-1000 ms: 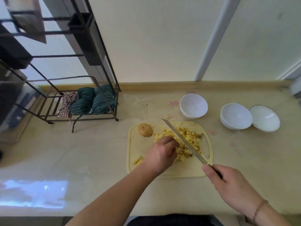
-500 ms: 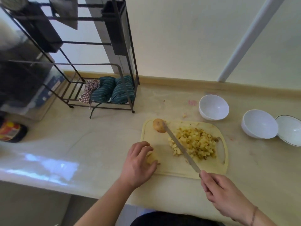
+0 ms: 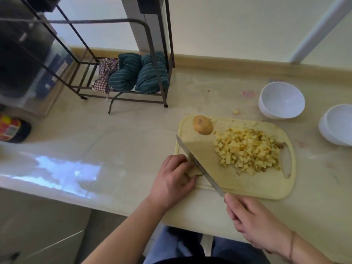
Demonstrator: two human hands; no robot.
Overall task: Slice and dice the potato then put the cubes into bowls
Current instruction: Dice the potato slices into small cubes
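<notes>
At the cutting board (image 3: 247, 189) near corner, I see left hand (image 3: 172, 182) pinning a potato piece (image 3: 193, 172) for the cut, right hand (image 3: 253, 223) wrapped round the knife (image 3: 198, 165), cubes (image 3: 247, 151) piled aside.

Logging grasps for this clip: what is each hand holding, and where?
Right hand grips the knife by its handle; left hand holds a potato piece on the cutting board.
</notes>
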